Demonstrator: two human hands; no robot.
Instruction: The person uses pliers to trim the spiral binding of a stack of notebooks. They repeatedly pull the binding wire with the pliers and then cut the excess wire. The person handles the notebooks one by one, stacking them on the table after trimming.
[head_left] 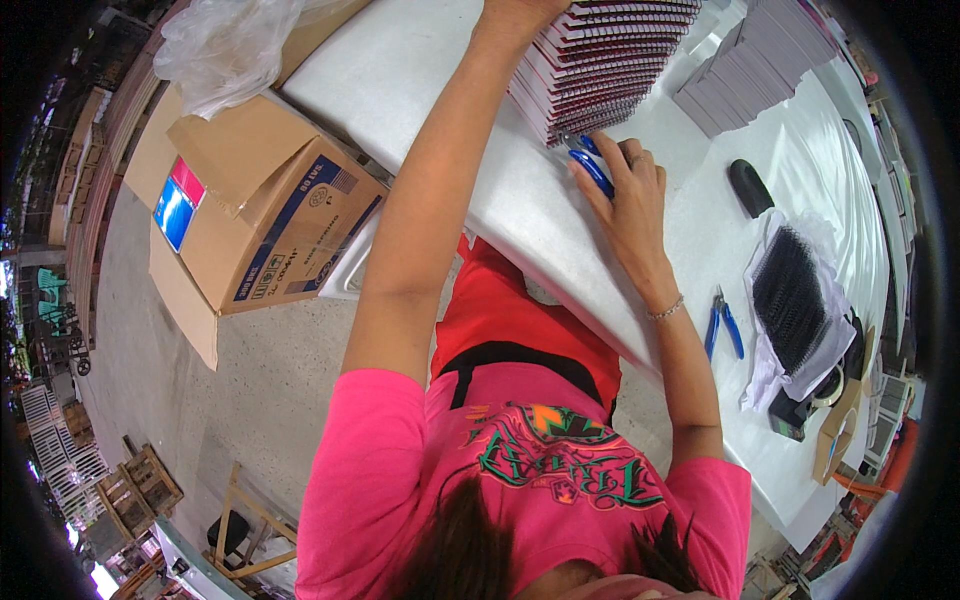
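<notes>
A tall stack of wire-bound notebooks [610, 65] stands at the table's far edge of view, with dark red coils along their spines. My right hand [632, 195] is closed round blue-handled pliers [592, 172], whose jaws are up against the coil ends at the bottom of the stack. My left hand [522, 12] reaches to the top left of the stack. Its fingers run out of view, so their grip is hidden. Right of the stack sit piles of unbound grey-edged booklets [755, 65].
A white-covered table [700, 200] bears a black oblong object [750, 188], a second pair of blue-handled pliers [722, 325], and black wire coils [792, 300] on white wrapping. An open cardboard box [300, 225] stands at the left, with clear plastic [225, 50] behind.
</notes>
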